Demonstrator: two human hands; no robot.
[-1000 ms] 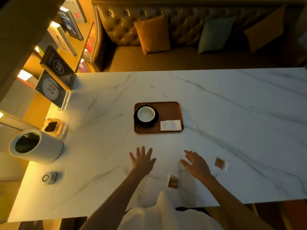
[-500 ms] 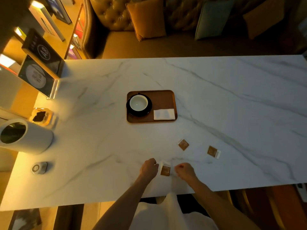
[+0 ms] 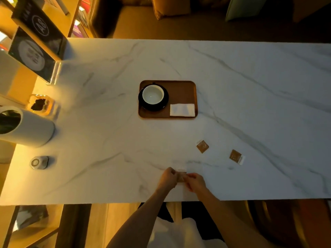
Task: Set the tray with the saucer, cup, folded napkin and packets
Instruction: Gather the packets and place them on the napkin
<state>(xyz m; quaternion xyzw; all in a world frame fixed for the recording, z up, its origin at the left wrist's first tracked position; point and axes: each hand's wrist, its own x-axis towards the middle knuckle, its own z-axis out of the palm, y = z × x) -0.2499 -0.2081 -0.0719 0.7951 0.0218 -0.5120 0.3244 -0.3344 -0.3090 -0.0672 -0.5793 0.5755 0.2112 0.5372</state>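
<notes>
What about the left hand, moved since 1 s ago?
Yes: left hand moved back from the tray and rightward, now pinching the packet.

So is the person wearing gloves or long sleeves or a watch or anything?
No gloves. The left hand and right hand are bare, so are the left forearm and right forearm, with no sleeves showing. I see no watch, bracelet or ring, though the light is dim. Some white clothing shows between the arms.

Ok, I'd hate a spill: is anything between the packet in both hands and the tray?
Nothing visible. The marble between the held packet and the tray is bare; the two loose packets lie off to the right. On the tray, the folded napkin fills the near right corner.
</notes>
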